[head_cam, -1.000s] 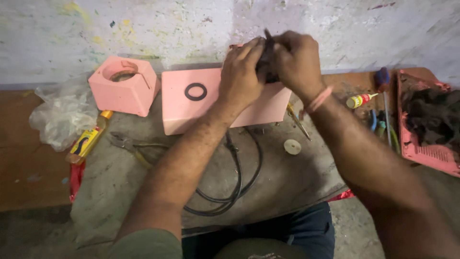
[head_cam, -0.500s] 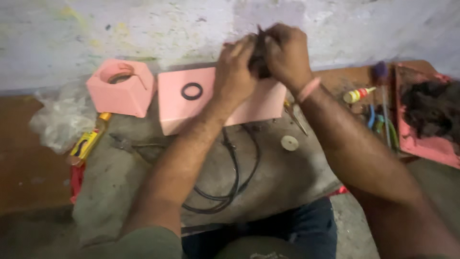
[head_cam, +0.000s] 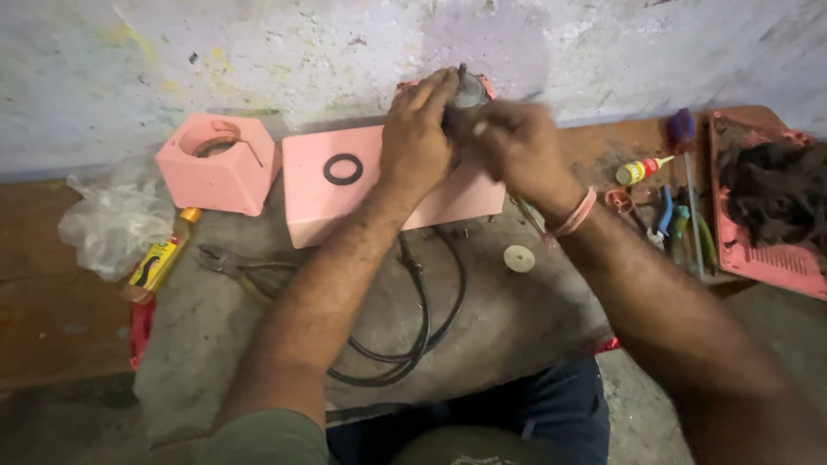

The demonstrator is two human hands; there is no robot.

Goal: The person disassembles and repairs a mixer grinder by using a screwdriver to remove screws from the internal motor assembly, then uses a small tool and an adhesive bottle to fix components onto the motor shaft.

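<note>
Slippage is the risk: left hand (head_cam: 419,129) and blurred right hand (head_cam: 517,151) both close fingers around a small dark motor part (head_cam: 467,90) at twelve o'clock, above the pink panel (head_cam: 319,202).

pink casing (head_cam: 310,202): matt plastic | cable (head_cam: 422,336): black rubber | wall (head_cam: 258,52): rough plaster

Small dark part (head_cam: 468,93) w/ greyish round top, held up between both hands over back edge of pink box (head_cam: 345,211). Mostly hidden by fingers, blurred; shape & tilt unclear.
</note>
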